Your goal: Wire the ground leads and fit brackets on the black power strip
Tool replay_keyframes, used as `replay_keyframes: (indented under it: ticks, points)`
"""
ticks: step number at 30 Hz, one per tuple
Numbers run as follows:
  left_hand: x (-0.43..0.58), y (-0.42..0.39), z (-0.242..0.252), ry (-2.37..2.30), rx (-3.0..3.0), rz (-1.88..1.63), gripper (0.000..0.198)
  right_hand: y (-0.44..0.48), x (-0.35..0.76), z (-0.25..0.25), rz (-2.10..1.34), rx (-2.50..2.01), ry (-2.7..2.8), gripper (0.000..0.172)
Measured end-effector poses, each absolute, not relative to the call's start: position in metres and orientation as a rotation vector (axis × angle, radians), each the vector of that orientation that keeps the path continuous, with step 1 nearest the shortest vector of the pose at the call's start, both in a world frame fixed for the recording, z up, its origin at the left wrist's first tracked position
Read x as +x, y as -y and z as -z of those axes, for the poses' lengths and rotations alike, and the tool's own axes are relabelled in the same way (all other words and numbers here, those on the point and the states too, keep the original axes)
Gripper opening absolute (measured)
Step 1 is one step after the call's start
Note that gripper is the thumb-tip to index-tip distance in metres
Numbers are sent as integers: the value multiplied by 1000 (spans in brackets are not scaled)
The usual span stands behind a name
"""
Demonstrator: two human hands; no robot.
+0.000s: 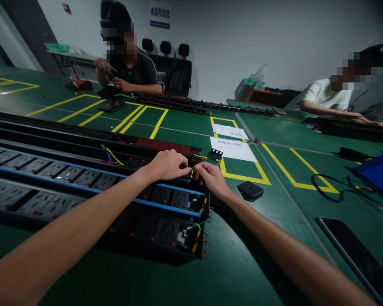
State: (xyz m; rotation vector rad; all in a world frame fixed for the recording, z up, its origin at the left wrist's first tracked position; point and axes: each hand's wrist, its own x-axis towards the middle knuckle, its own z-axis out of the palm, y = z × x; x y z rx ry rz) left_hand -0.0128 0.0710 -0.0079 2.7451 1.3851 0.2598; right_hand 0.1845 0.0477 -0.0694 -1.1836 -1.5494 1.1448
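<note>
My left hand is closed in a pinch over the right end of a black power strip. Close beside it, my right hand pinches from the other side. Between my fingertips are short wires with yellow sleeves; my fingers hide most of them. In front lie a blue-edged power strip and a black power strip, each with rows of sockets and red dots. Yellow-and-green wire shows at the open end of the nearer one. Behind my left hand, a blue and a yellow wire stick up loose.
A small black cover lies right of my hands, and a phone at the lower right. Paper sheets, a black cable and a blue bin are on the green table. Two people work across it.
</note>
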Motion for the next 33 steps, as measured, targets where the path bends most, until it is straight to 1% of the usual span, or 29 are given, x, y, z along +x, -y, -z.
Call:
replay_keyframes:
  ticks: [11,16,21,33]
  points:
    - [-13,-72,6,-1354,2736,-259,39,-47,185,69,-1141,-1177,1550,35]
    - [-16,-74,4,-1320,2708,-214,34,-48,186,71,-1136,-1151,1556,34]
    - [-17,-76,3,-1300,2671,-183,38,-48,186,72,-1132,-1151,1561,34]
    - [-16,-77,5,-1301,2711,-184,37,-49,187,72,-1127,-1156,1572,35]
